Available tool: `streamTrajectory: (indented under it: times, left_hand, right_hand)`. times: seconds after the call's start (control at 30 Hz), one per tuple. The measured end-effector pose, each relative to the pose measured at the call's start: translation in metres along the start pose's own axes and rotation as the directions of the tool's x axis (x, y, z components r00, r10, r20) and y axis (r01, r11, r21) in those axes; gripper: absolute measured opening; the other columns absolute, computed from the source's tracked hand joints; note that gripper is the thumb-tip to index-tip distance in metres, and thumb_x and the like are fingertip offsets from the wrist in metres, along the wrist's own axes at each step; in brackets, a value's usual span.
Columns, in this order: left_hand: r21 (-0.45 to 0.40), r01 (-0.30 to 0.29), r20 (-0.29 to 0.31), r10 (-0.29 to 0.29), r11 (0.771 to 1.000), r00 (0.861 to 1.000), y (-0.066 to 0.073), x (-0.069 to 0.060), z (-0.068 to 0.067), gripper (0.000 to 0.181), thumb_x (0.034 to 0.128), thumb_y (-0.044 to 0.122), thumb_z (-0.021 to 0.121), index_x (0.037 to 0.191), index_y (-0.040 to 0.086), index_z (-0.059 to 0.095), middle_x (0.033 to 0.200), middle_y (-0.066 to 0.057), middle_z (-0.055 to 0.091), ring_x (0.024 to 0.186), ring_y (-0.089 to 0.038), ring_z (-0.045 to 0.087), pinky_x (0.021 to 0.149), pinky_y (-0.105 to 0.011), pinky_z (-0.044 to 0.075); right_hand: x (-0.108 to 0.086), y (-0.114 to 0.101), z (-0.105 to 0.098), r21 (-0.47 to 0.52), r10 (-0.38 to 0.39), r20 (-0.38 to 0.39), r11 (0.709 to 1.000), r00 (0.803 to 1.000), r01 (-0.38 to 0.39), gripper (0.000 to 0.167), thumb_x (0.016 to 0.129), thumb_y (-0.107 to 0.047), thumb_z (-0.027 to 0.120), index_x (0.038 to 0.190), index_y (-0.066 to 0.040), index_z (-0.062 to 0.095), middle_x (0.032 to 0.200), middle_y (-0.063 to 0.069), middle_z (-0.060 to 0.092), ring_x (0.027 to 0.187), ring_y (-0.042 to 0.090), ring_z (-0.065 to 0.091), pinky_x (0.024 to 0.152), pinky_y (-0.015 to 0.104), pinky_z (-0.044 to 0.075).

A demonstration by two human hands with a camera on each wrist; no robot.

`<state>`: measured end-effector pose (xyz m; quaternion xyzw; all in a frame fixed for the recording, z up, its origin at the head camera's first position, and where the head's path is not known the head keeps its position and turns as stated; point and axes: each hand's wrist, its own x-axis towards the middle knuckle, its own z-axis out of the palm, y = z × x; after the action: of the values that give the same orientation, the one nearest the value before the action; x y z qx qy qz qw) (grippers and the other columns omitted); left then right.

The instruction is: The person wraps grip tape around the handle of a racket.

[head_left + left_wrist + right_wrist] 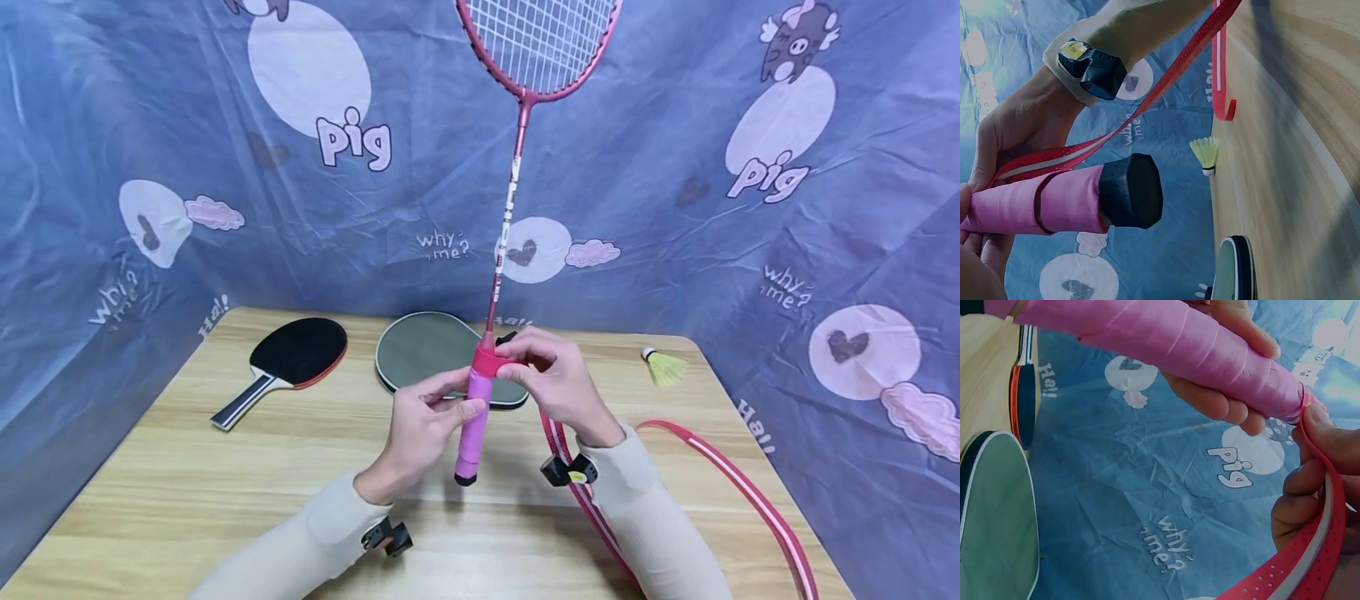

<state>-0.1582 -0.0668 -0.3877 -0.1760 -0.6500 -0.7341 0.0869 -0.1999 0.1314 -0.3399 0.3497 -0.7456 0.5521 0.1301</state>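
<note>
A badminton racket [504, 233] stands nearly upright above the table, its strung head at the top of the head view. Its handle is wrapped in pink grip tape [1197, 347] and ends in a black butt cap [1138, 190]. My left hand [427, 421] holds this handle between thumb and fingers. Round the handle's upper end lies a band of red perforated grip tape [487, 362]. My right hand [558, 379] pinches that tape beside the handle. From there the long red strip, with a white stripe down its middle, hangs past my right forearm to the table.
On the wooden table [330, 475] a black table tennis paddle [300, 352] lies at the left. A green paddle-shaped piece [420, 350] with a black-and-white edge lies behind the racket handle. A yellow shuttlecock [664, 367] is at the back right. Blue printed cloth [420, 192] surrounds the table.
</note>
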Motion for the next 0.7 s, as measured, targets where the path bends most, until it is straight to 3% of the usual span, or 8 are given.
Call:
streamTrajectory:
  times: [0.2, 0.4, 0.57, 0.7]
  left_hand:
    - [-0.025, -0.033, 0.043, 0.034, 0.999, 0.998, -0.0007, 0.0016, -0.0017, 0.041, 0.0837, -0.006, 0.076, 0.123, -0.012, 0.066, 0.111, -0.033, 0.071, 0.091, -0.004, 0.072, 0.081, -0.024, 0.062]
    - [-0.098, -0.063, 0.1, 0.073, 0.993, 0.992, -0.0018, 0.0033, -0.0019, 0.042, 0.0868, -0.007, 0.072, 0.126, -0.018, 0.06, 0.116, -0.04, 0.066, 0.097, -0.002, 0.07, 0.085, -0.02, 0.06]
    - [-0.133, -0.078, 0.141, 0.096, 0.988, 0.985, -0.0031, 0.0046, -0.0027, 0.042, 0.0885, -0.005, 0.071, 0.126, -0.021, 0.058, 0.117, -0.043, 0.064, 0.097, -0.002, 0.069, 0.087, -0.019, 0.059]
    - [-0.123, -0.094, 0.176, 0.114, 0.988, 0.978, -0.0047, 0.0042, -0.0034, 0.04, 0.0901, -0.004, 0.07, 0.125, -0.021, 0.059, 0.112, -0.043, 0.064, 0.096, -0.003, 0.068, 0.086, -0.019, 0.059]
  right_hand:
    - [0.0002, -0.0007, 0.0011, -0.002, 0.011, -0.037, 1.0, 0.999, -0.011, 0.014, 0.082, 0.004, 0.079, 0.096, 0.003, 0.076, 0.091, 0.008, 0.071, 0.081, 0.008, 0.061, 0.065, 0.018, 0.052]
    - [0.0013, 0.0014, 0.0031, 0.089, 0.053, -0.074, 0.995, 0.996, -0.047, 0.017, 0.083, -0.002, 0.08, 0.094, 0.008, 0.074, 0.088, -0.009, 0.07, 0.08, 0.006, 0.061, 0.066, 0.017, 0.053]
    - [0.0013, 0.0027, 0.0025, 0.154, 0.106, -0.025, 0.983, 0.994, -0.101, 0.028, 0.085, -0.008, 0.08, 0.102, 0.013, 0.071, 0.093, -0.009, 0.071, 0.082, 0.005, 0.061, 0.069, 0.016, 0.053]
    - [0.0003, 0.0032, 0.0005, 0.174, 0.095, 0.023, 0.98, 0.995, -0.097, 0.025, 0.086, -0.008, 0.079, 0.102, 0.01, 0.073, 0.096, -0.009, 0.072, 0.086, 0.005, 0.062, 0.071, 0.017, 0.053]
